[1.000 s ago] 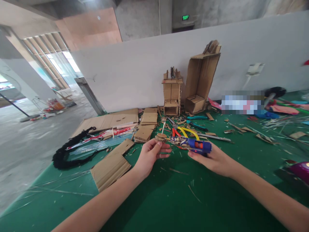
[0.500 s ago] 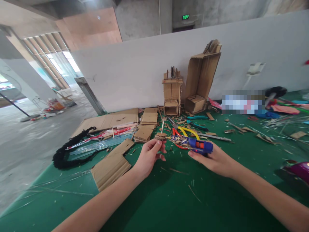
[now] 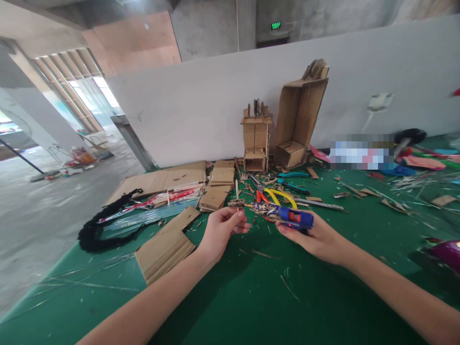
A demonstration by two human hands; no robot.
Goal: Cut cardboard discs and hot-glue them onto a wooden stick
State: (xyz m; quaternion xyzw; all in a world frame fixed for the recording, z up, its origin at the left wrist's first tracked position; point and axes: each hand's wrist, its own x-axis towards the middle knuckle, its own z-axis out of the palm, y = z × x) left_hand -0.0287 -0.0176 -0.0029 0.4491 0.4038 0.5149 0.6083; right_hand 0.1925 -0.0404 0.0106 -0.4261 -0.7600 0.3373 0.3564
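Note:
My left hand (image 3: 221,235) pinches a thin wooden stick that carries a small layered cardboard piece (image 3: 235,203); the stick (image 3: 236,188) stands roughly upright above it. In my right hand (image 3: 323,239) is a blue hot glue gun (image 3: 296,218), its front part covered in cardboard scraps and a red light glowing on it. The nozzle points left and is at or very near the cardboard piece; whether they touch I cannot tell. Just behind the gun lie yellow-handled pliers (image 3: 285,196) and a red-handled tool (image 3: 258,195).
Two cardboard structures, a small one (image 3: 255,139) and a taller one (image 3: 300,120), stand against the white partition. Flat cardboard (image 3: 165,244), a black fuzzy coil (image 3: 91,235) and clear sticks (image 3: 151,218) lie left. Teal-handled pliers (image 3: 293,187) and scraps lie behind the hands.
The cardboard piece has turned so its edge faces me, and its stick now stands more upright and further left. The glue gun has shifted slightly left with my right hand.

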